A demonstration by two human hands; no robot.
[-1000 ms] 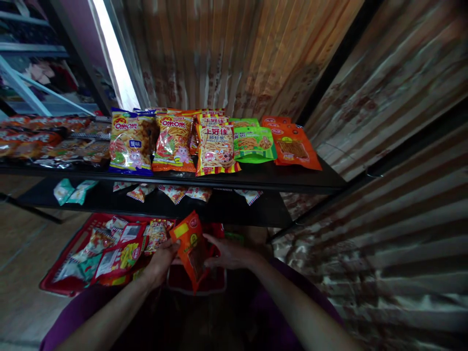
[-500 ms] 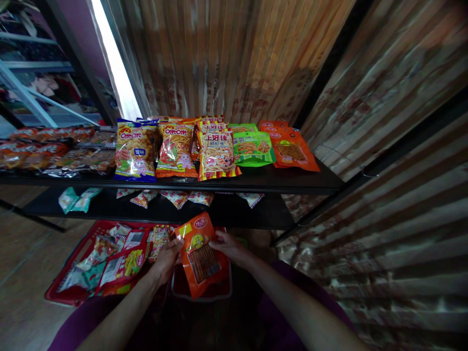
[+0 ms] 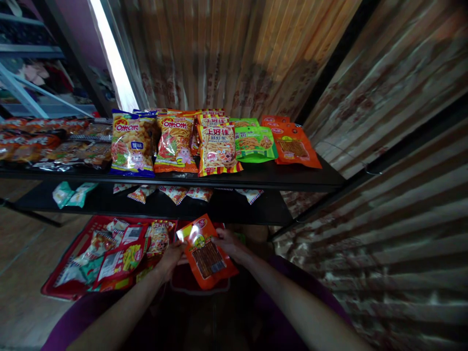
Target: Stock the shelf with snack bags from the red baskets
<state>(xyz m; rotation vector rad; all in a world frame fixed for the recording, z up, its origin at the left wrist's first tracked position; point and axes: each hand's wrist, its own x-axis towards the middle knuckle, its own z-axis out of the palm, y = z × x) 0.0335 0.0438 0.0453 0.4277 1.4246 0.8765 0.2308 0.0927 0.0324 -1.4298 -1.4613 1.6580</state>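
Orange packet sits low in the middle of the view, face up, pinched between both hands above a red basket full of snack bags. Going left to right: dark wrapped snacks line the left of the upper shelf, then a blue bag, an orange-red bag, a yellow bag, a green bag and orange bags like the one held. Small sachets lie on the lower shelf. Left hand grips the packet's left edge; right hand closes on its right edge. Corrugated sheeting stands at right.
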